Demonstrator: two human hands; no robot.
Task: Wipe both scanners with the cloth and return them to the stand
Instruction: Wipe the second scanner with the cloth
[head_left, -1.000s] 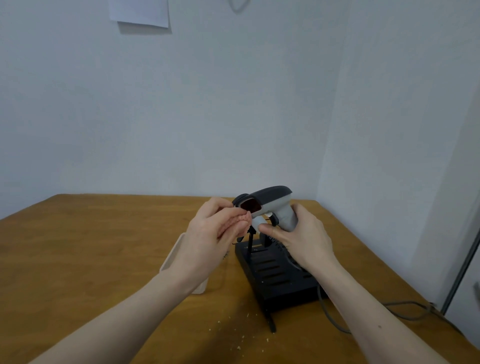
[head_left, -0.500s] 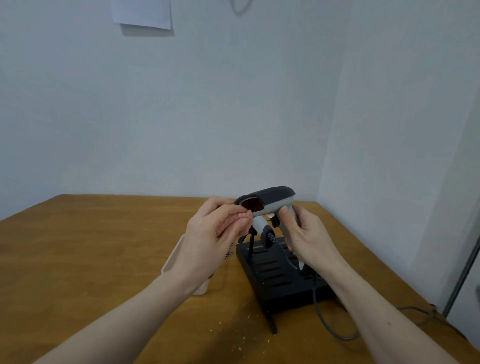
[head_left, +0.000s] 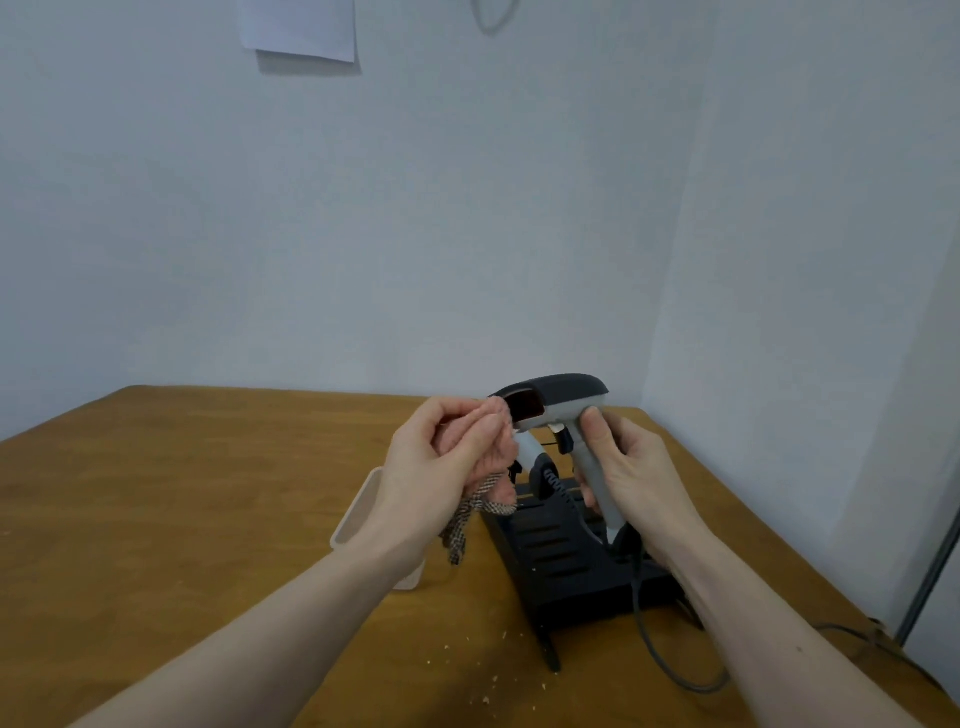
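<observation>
Smooth moulded scanner (head_left: 563, 402), pistol-shaped, dark hood over pale grey body and long tapered handle, reddish window facing left; held up above the stand (head_left: 571, 558) by the right hand (head_left: 631, 467), fingers wrapped round the handle. Second scanner (head_left: 530, 452), pale grey, mostly hidden behind it, seated in the stand. Small checked woven cloth (head_left: 475, 512), bunched and limp, gripped in the left hand (head_left: 447, 467), frayed tail dangling under the palm, fingertips just beside the scanner's window. Black plastic stand with ribbed slots and thin angled feet on a matt, grainy wooden worktop (head_left: 182, 519), pale crumbs scattered near its front. Grey cable (head_left: 670, 660) looping from handle base across the wood. Pale rounded plastic container (head_left: 358, 512) behind the left wrist. White sheet of paper (head_left: 301, 26) on the plain wall. Compared with half a second earlier: cloth tail now hanging visibly lower, right-hand grip shifted further down the handle, left fingers closer to the window.
</observation>
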